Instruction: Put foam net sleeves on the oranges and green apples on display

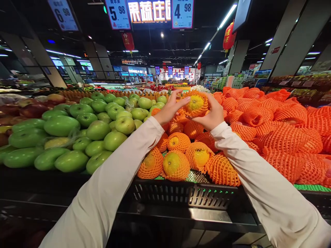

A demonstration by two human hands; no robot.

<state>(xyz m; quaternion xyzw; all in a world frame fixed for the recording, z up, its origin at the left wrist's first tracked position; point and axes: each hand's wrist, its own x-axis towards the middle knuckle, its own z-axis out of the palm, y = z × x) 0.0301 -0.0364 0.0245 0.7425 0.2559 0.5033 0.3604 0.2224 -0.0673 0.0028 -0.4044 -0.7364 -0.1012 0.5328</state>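
Baskets (162, 193) hold netted oranges (176, 164) — another orange (195, 104) sits between the hands (214, 111)

Held citrus (196, 104) is sitting in the right hand (216, 112), left hand (168, 108) at its left; both hands are hovering over the back of the citrus pile (176, 164); pile is lying behind the front wall of the crate (160, 191), centre; apples (125, 124) are lying to its left, sleeved fruit (287, 148) to its right; price signs (182, 13) are hanging overhead; pillars (289, 44) are standing behind, both sides.
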